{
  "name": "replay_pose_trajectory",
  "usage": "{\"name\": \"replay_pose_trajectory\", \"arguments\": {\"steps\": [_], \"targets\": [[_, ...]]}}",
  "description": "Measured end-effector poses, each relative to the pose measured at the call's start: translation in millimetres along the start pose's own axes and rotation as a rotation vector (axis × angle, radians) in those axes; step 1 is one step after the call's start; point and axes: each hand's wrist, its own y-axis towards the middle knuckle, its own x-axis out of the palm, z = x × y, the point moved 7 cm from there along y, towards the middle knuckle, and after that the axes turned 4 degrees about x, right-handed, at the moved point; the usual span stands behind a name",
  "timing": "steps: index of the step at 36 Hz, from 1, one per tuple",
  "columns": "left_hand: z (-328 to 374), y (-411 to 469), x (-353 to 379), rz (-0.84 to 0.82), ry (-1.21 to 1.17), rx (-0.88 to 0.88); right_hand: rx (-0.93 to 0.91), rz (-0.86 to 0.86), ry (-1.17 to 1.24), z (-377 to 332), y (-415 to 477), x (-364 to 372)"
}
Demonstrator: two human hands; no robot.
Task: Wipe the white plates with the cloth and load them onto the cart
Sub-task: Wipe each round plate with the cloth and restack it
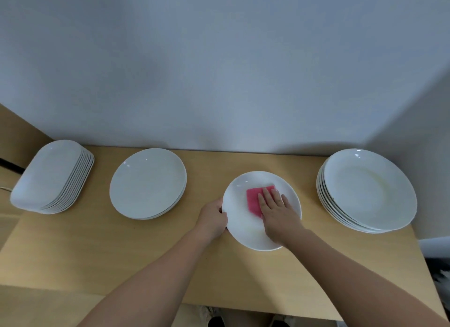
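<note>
Pressing the pink cloth [253,198] flat onto the single plate [243,231] with the right hand [277,217], fingers straight and spread over the cloth's right half. Gripping that plate's left rim with the left hand [214,218], thumb hooked over the edge and fingers curling beneath. Facing a pale wall [219,58] and reaching both bare forearms across a light wooden table [121,253] butting against it. Working beside a tall stack of deep round plates [370,190] sitting at the table's right end, apart from the single plate. Working, too, with a low stack of round plates [147,183] lying left of centre and a stack of oblong plates [48,175] sitting at the far left end. Holding the cloth over the single plate's upper middle, with that plate resting flat on the table right of centre.
</note>
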Motion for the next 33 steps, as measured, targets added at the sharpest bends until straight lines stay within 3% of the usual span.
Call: {"name": "replay_pose_trajectory", "arguments": {"steps": [9,21,29,33], "targets": [[-3.3,1.2,1.8,-0.032,-0.111,-0.048,0.084,0.094,0.143,-34.1,30.4,-16.8],[2.9,-1.8,2.2,-0.008,-0.34,-0.074,-0.252,0.06,0.106,-67.4,18.8,-6.9],[3.3,3.5,-5.0,0.082,-0.118,-0.043,-0.387,0.027,0.069,-68.6,-4.5,-1.9],[-3.7,8.9,-2.4,0.07,-0.12,-0.116,-0.369,0.038,0.043,-64.2,-9.8,-10.4]]}}
